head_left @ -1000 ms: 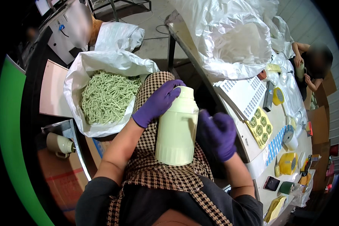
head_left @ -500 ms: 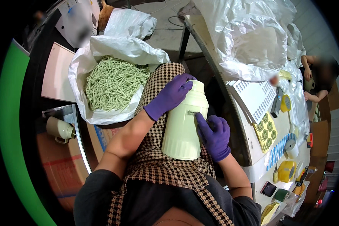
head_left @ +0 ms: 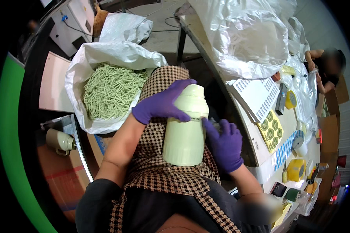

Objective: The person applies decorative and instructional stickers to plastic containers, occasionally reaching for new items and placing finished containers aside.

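Note:
A pale green vacuum flask (head_left: 184, 143) rests on my lap, its capped end pointing away from me. My left hand (head_left: 165, 103), in a purple glove, is closed round the flask's shoulder and neck, thumb lying across the front. Beside that thumb a small strip with dark print (head_left: 195, 119) sits on the flask's body. At the strip's right end is the index fingertip of my right hand (head_left: 226, 144), also gloved in purple. Its other fingers curl round something clear and greyish (head_left: 214, 125), too unclear to name.
Left of my lap, a white sack (head_left: 76, 83) holds many pale green sticks (head_left: 111, 91). Another flask (head_left: 60, 140) lies near a metal-edged frame. The right-hand table (head_left: 251, 134) carries printed sheets (head_left: 256, 97), a yellow sticker sheet (head_left: 271, 132) and tape rolls (head_left: 296, 169). A co-worker (head_left: 326, 66) sits beyond.
My left hand has slid from the cap down to the flask's shoulder, its thumb now near the printed strip. My right hand has shifted slightly right, index finger still at the strip.

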Demonstrator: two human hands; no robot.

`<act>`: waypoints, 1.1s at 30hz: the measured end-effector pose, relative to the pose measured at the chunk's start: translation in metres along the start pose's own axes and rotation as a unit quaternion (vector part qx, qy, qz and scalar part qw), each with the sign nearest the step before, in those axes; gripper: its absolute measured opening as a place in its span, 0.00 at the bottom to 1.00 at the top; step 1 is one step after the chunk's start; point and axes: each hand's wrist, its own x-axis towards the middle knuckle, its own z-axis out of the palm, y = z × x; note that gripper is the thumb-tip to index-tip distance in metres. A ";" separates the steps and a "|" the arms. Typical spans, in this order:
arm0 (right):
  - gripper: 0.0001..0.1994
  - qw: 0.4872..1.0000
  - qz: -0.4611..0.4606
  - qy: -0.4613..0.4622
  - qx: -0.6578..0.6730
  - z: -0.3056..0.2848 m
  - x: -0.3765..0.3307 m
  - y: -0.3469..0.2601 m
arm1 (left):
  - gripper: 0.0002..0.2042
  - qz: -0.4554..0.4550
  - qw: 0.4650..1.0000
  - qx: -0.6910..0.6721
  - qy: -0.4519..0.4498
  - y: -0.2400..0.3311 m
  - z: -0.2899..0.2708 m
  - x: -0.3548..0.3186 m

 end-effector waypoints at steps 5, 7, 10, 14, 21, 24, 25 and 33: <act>0.31 0.979 0.162 0.095 -0.080 0.030 -0.023 0.128 | 0.57 0.074 0.996 -0.032 -0.036 0.023 -0.004 -0.001; 0.32 0.971 0.183 0.149 0.046 0.010 -0.008 0.139 | 0.57 0.072 0.994 -0.076 -0.032 0.034 0.009 0.003; 0.32 0.856 0.212 0.058 0.468 -0.025 0.007 0.101 | 0.55 0.118 0.985 -0.115 -0.044 0.053 0.037 0.023; 0.32 0.603 0.247 -0.025 0.758 -0.001 -0.003 0.092 | 0.51 0.165 0.964 -0.207 -0.031 0.074 0.065 0.043; 0.20 0.822 0.298 0.314 0.370 -0.010 -0.094 0.259 | 0.33 0.157 0.890 -0.392 0.171 -0.001 0.049 0.021; 0.16 0.928 0.224 0.289 0.068 -0.061 -0.134 0.252 | 0.30 0.085 0.890 -0.416 0.167 -0.032 0.050 -0.011; 0.15 0.937 0.208 0.278 -0.033 -0.080 -0.146 0.244 | 0.28 0.072 0.903 -0.396 0.150 -0.048 0.048 -0.027; 0.11 0.594 0.522 0.024 0.612 0.011 -0.257 -0.042 | 0.21 -0.022 0.868 -0.487 0.093 -0.057 0.028 -0.077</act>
